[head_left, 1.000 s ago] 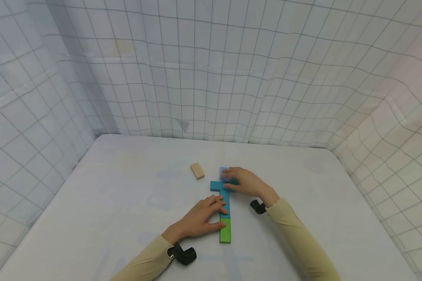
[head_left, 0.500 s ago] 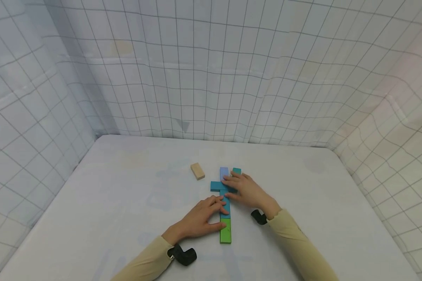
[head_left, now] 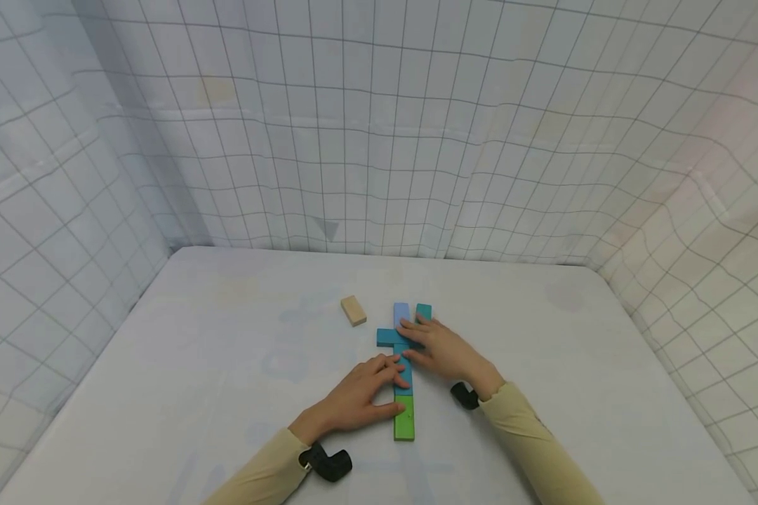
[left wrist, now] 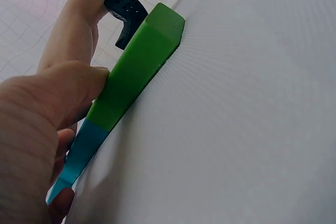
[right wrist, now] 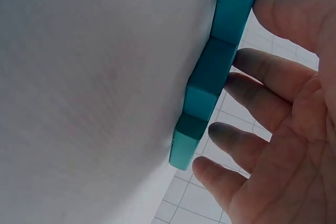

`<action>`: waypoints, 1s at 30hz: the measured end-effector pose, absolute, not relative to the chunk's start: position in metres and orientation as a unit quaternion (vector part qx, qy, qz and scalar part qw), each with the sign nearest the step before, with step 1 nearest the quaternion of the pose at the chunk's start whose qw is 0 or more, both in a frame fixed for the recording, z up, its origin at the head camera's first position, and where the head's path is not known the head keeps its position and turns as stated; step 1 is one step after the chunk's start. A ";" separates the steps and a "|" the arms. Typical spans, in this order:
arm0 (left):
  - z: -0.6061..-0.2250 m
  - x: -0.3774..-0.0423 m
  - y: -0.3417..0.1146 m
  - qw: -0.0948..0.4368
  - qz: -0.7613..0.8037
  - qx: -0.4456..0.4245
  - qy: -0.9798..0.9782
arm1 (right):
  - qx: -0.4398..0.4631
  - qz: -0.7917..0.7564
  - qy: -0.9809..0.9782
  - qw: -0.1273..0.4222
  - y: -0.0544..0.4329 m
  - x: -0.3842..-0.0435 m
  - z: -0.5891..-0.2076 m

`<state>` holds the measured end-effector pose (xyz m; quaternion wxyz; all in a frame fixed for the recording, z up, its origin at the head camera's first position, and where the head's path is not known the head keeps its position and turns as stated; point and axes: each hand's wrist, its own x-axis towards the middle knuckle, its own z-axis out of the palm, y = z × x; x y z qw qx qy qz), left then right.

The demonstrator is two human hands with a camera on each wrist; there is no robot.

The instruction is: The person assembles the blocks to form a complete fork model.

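Flat toy blocks form a cross on the table. A green block (head_left: 404, 419) lies nearest me, then an upright blue block (head_left: 403, 382), with a blue crossbar block (head_left: 387, 338) across its far end. Beyond the crossbar are a periwinkle block (head_left: 401, 313) and, to its right, a teal block (head_left: 424, 310). My left hand (head_left: 358, 398) rests from the left with its thumb on the green block and its bent fingers on the upright blue one. My right hand (head_left: 450, 352) lies from the right, fingers spread, fingertips touching the tops and covering the crossbar's right end.
A plain wooden block (head_left: 354, 311) lies left of the periwinkle block. Gridded white curtains (head_left: 379, 154) surround the white table (head_left: 196, 365) at the back and sides. Black wrist cameras (head_left: 332, 466) jut out under both sleeves.
My right hand has drawn back slightly toward me, its fingers lifting off the far blocks, so the periwinkle and teal blocks now show. The left hand has stayed in place.
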<state>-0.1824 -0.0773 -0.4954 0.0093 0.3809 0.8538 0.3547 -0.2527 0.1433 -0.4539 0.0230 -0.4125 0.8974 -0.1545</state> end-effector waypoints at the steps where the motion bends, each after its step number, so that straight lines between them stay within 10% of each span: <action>1: -0.496 -0.182 -0.077 0.008 0.354 0.381 0.854 | -0.411 -0.154 0.898 0.024 0.143 -0.252 -0.454; 30: -0.494 -0.180 -0.078 0.014 0.346 0.378 0.858 | -0.380 -0.101 0.919 0.025 0.142 -0.249 -0.451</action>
